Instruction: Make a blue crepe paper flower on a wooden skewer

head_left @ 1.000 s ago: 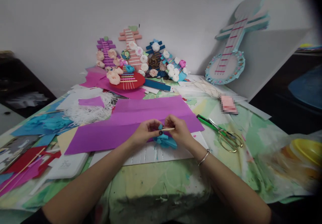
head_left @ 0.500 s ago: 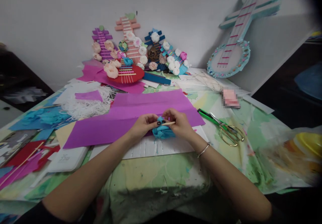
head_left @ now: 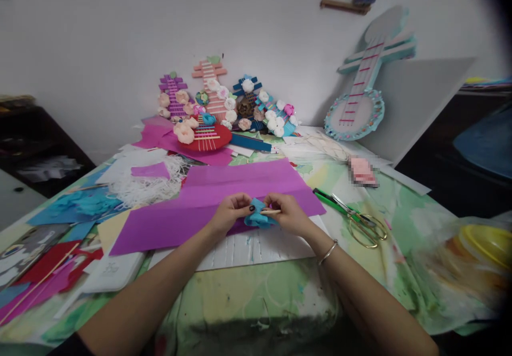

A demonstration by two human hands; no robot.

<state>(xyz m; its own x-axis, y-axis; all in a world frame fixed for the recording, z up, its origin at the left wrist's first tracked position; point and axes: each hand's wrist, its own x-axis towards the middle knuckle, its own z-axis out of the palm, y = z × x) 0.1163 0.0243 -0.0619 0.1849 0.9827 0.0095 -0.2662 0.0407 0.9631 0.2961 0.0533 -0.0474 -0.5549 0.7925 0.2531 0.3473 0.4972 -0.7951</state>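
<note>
A crumpled blue crepe paper flower (head_left: pixel 258 217) is held up between my two hands, over the near edge of a purple sheet (head_left: pixel 236 180). My left hand (head_left: pixel 232 212) pinches its left side with thumb and fingertips. On the other side my right hand (head_left: pixel 290 211) closes on a thin pale wooden stick (head_left: pixel 271 212), whose tip lies against the blue paper; these fingers also touch the paper. Below the hands a white board (head_left: pixel 240 252) with ridged lines shows from under the purple sheet.
Gold-handled scissors (head_left: pixel 366 228) and a green cutter (head_left: pixel 328 197) lie to the right. White shredded paper (head_left: pixel 148 188) and blue crepe paper (head_left: pixel 82 204) are at left. Decorated paper instruments (head_left: pixel 208 135) lean on the wall. A yellow-lidded container (head_left: pixel 486 244) sits far right.
My view has tilted up a little, so everything appears lower. The blue flower has been turned and its folds look different between my fingers. Both hands keep their hold.
</note>
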